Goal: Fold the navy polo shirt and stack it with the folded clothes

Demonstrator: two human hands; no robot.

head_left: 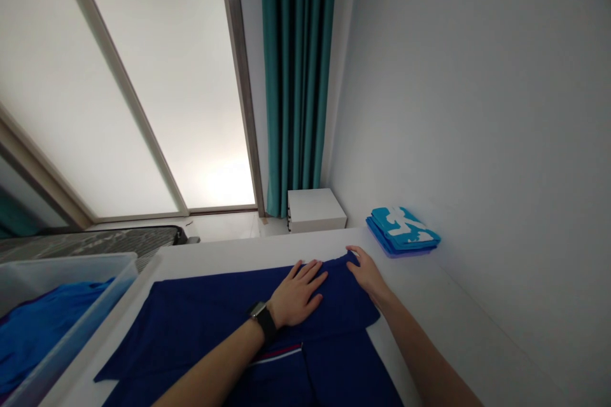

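Note:
A navy blue shirt (205, 311) lies spread on a white table (214, 253), its sleeves out to either side. Lower down on it runs a short red and white stripe (279, 354). My left hand (298, 296), with a dark watch (263, 318) on the wrist, rests flat on the cloth near the top edge, fingers stretched out. At the shirt's upper right, my right hand (366, 275) has thumb and forefinger closed on the fabric's edge, which is slightly raised there. The lower part of the shirt runs out of view.
Against the right wall sits a folded stack of blue cloth (403, 232) with a white print. A translucent bin (125, 262) at the left holds blue clothes (57, 318). Beyond the table are a white cabinet (316, 206), a teal curtain (298, 76) and frosted sliding doors (191, 89).

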